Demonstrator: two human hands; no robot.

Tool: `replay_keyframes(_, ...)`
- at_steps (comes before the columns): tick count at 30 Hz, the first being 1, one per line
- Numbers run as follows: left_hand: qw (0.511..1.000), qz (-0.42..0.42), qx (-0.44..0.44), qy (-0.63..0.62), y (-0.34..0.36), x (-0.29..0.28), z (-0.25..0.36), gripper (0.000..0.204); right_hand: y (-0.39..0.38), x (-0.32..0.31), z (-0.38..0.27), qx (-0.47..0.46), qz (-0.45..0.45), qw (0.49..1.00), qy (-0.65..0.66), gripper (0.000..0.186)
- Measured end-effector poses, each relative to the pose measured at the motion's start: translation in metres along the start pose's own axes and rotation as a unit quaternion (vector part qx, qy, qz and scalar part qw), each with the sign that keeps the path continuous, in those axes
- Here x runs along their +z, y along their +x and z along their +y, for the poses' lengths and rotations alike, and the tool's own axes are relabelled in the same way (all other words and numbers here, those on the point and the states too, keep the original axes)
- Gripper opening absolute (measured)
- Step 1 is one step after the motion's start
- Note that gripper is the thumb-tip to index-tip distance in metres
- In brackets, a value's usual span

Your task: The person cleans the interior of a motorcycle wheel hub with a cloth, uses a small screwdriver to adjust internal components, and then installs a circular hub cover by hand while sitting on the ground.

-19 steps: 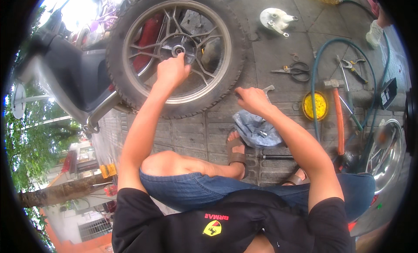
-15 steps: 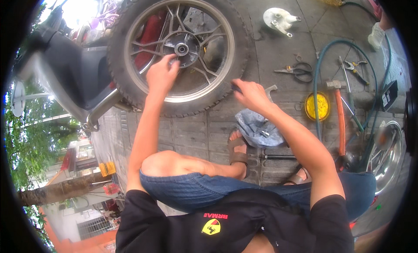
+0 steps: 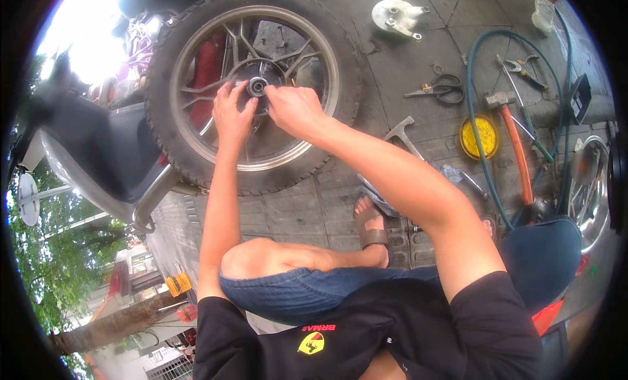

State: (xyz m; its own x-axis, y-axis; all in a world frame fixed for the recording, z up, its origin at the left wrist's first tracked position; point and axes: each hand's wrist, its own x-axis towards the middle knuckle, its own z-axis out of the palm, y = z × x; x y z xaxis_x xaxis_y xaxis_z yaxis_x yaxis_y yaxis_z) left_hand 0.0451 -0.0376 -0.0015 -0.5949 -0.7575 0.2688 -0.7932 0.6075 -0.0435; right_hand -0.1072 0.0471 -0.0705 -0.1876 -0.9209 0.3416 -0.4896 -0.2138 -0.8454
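Note:
A spoked wheel with a treaded tyre lies flat in front of me. At its centre is a metal hub with a round bearing opening. My left hand is at the hub's left side, fingers spread and slightly bent, its fingertips beside the opening. My right hand reaches to the right of the opening with fingers curled and pressed together at the hub; whatever they hold is hidden.
A scooter is left. Rightward lie a white hub plate, scissors, pliers, a hammer, green hose, yellow grease tub and chrome rim. Another person's shoe shows top right.
My right hand has moved left and up from the tyre's lower right edge to the hub. My left hand has shifted slightly left of the opening, uncovering it. The view has shifted slightly.

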Motion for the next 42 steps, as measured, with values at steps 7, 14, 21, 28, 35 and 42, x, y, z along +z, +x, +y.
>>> replay_keyframes(7,1.0,0.002,0.009,0.028,-0.001,0.006,-0.003,0.045,0.008,0.015,0.003,0.139,0.052,0.973,0.178,0.031)
replay_keyframes(14,1.0,-0.01,0.023,0.011,-0.002,0.009,-0.016,0.049,0.009,0.034,0.004,0.172,0.105,0.944,0.259,0.028)
replay_keyframes(21,0.999,-0.025,0.031,-0.008,-0.001,0.005,-0.014,0.05,0.012,0.016,-0.002,0.121,0.059,0.983,0.129,0.024)
replay_keyframes(28,0.999,-0.025,0.041,-0.015,0.001,0.004,-0.012,0.051,0.024,0.027,0.002,0.118,0.052,0.987,0.096,0.027)
replay_keyframes(35,0.998,-0.025,0.049,-0.009,-0.001,0.005,-0.008,0.05,0.017,0.026,0.007,0.131,0.052,0.977,0.162,0.029)
replay_keyframes(42,0.999,-0.018,0.032,-0.012,-0.001,0.006,-0.013,0.051,0.025,0.014,0.012,0.077,0.018,0.993,0.087,0.029)
